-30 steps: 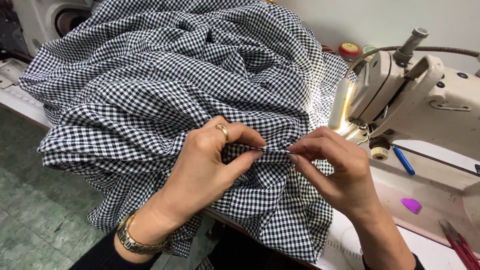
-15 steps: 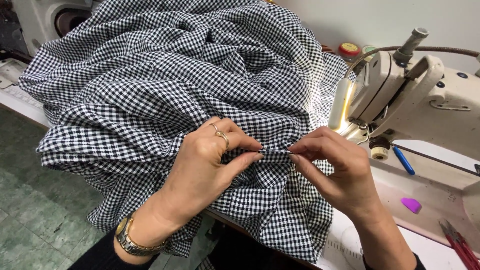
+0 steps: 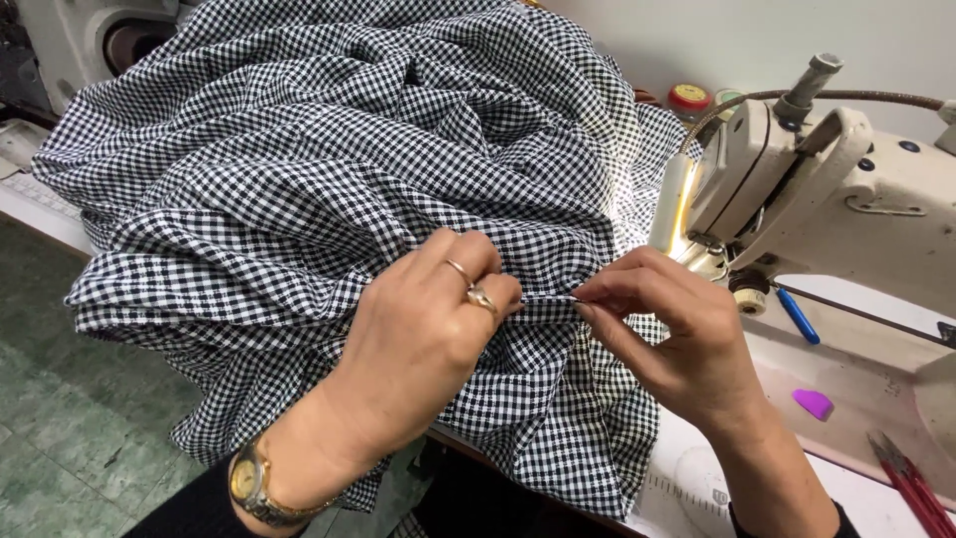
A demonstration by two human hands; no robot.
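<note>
A narrow fold of the black-and-white gingham cotton cloth [image 3: 329,199] is pinched between both hands at the middle of the view. The left hand [image 3: 418,349], ringed and with a gold wristwatch [image 3: 254,488] at 7 o'clock, has been curled tighter than a second ago, its fingers now clamped together on the fold's left end. The right hand [image 3: 677,344] has barely been shifted; its fingers are closed on the right end, so the fold is held taut between them, and the grip appears merely adjusted. The rest of the cloth is heaped toward 11 o'clock over the bench [image 3: 866,418]. At 2 o'clock the cream industrial sewing machine [image 3: 846,189] is lit. No container is seen; a purple chalk piece [image 3: 814,403] and red-handled snips [image 3: 911,483] lie loose at 4 o'clock.
</note>
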